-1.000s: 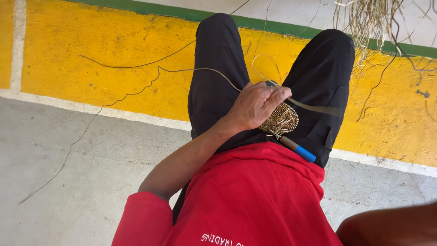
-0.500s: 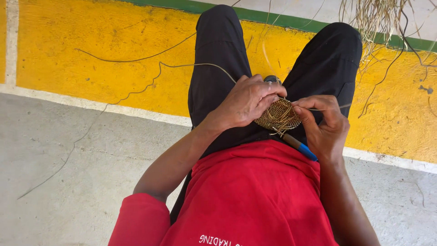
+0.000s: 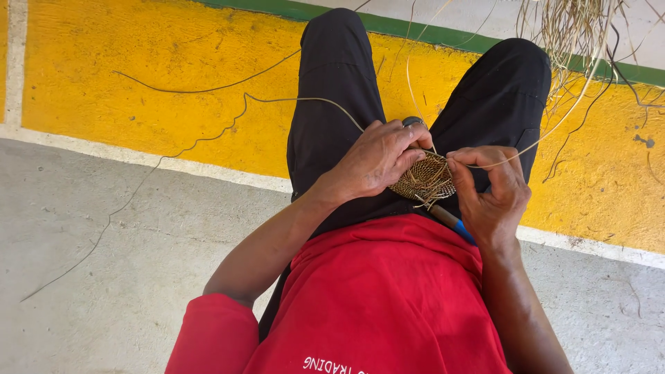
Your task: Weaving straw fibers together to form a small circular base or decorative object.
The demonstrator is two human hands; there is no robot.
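My left hand grips a small round woven disc of tan fibre, held over my lap between my black trouser legs. My right hand pinches a thin pale strand right at the disc's right edge. That strand runs up and right toward a bundle of dry fibres. A long thin fibre trails from the disc leftward across the floor. A tool with a brown shaft and blue handle lies on my lap under the disc, partly hidden by my right hand.
I sit on a concrete floor with a yellow painted band, white line and green stripe beyond my knees. Loose strands lie on the floor at left and right. My red shirt fills the bottom of the view.
My right hand came up from the lower right and took hold of the strand at the disc's edge. My left hand stayed on the disc.
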